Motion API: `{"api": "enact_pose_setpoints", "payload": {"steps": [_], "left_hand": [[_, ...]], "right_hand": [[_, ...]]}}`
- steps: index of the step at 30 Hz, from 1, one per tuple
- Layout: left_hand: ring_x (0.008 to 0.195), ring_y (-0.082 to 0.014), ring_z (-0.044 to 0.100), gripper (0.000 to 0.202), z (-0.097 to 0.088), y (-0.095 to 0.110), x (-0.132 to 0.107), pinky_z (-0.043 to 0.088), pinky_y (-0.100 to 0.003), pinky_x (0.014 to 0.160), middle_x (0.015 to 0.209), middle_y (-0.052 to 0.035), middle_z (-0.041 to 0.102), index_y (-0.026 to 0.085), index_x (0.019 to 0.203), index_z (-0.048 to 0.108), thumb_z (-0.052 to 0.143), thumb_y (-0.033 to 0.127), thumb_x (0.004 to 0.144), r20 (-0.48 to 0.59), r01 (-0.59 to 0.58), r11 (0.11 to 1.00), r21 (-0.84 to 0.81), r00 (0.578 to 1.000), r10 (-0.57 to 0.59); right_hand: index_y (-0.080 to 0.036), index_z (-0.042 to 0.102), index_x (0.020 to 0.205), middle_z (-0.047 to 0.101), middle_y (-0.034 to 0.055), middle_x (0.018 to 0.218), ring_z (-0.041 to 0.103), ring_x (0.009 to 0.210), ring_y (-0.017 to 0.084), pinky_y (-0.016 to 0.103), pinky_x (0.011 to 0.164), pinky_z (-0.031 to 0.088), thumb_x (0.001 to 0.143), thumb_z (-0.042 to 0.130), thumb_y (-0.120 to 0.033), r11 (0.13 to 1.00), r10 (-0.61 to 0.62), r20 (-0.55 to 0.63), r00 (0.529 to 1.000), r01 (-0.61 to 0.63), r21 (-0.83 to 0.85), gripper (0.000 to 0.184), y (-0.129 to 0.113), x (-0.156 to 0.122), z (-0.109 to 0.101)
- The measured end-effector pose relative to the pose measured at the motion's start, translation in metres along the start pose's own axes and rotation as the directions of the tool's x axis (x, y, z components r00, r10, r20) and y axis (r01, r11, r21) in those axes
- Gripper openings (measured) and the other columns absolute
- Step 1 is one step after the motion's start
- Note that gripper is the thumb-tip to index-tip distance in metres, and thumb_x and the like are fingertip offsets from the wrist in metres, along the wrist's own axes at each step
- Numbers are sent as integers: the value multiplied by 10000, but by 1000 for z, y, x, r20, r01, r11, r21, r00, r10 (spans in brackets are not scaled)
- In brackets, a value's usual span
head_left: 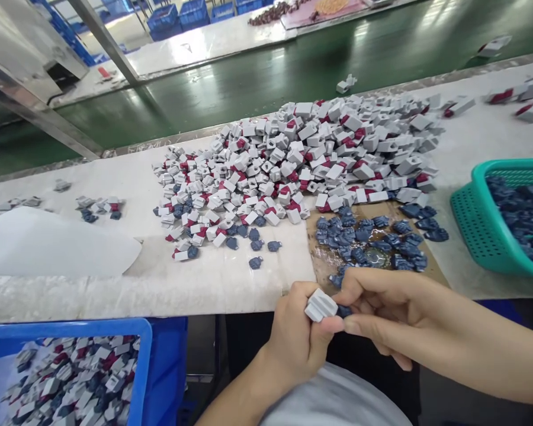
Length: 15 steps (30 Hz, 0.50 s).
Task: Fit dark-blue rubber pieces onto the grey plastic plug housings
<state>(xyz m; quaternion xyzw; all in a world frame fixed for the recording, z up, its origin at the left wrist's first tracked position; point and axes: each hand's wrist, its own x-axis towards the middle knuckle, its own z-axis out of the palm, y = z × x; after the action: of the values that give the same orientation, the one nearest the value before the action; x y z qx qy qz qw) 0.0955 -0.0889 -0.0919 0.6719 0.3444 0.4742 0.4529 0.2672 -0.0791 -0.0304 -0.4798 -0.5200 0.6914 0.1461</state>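
Note:
Close to the table's front edge, my left hand (295, 334) pinches a light grey moulded plastic piece (320, 306) between thumb and forefinger. My right hand (377, 310) grips a small dark blue plastic piece (344, 310) against the grey piece's right end. Fingers partly cover the blue piece, so how far the two are joined cannot be made out. Just beyond my hands, several dark blue pieces (363, 235) lie on a wet-looking brown cardboard sheet (322, 266). Behind them spreads a large heap of light grey pieces (275, 157), many with dark red parts.
At right stands a teal basket (475, 228) of dark blue pieces. Below the table at left, a blue crate (144, 367) holds mixed pieces. A white sheet (57, 245) lies on the table's left. A green conveyor belt (195, 103) runs behind, near a metal post (104, 38).

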Motion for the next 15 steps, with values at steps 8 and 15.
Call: {"api": "enact_pose_setpoints", "payload": {"steps": [8, 15], "left_hand": [[537, -106, 460, 155, 11, -5, -5, 327, -232, 500, 669, 38, 492, 216, 951, 438, 416, 366, 985, -67, 144, 982, 120, 988, -137], [454, -67, 309, 392, 12, 3, 3, 267, -201, 423, 582, 69, 366, 205, 780, 438, 448, 570, 921, 42, 513, 805, -299, 849, -526]], "right_hand": [[-179, 485, 786, 488, -33, 533, 458, 461, 86, 128, 400, 399, 778, 712, -488, 978, 1, -87, 996, 18, 208, 384, 10, 13, 6], [-177, 518, 760, 453, -39, 525, 417, 450, 86, 146, 383, 359, 786, 718, -558, 971, -63, -90, 994, 82, 223, 431, 15, 14, -6]]}}
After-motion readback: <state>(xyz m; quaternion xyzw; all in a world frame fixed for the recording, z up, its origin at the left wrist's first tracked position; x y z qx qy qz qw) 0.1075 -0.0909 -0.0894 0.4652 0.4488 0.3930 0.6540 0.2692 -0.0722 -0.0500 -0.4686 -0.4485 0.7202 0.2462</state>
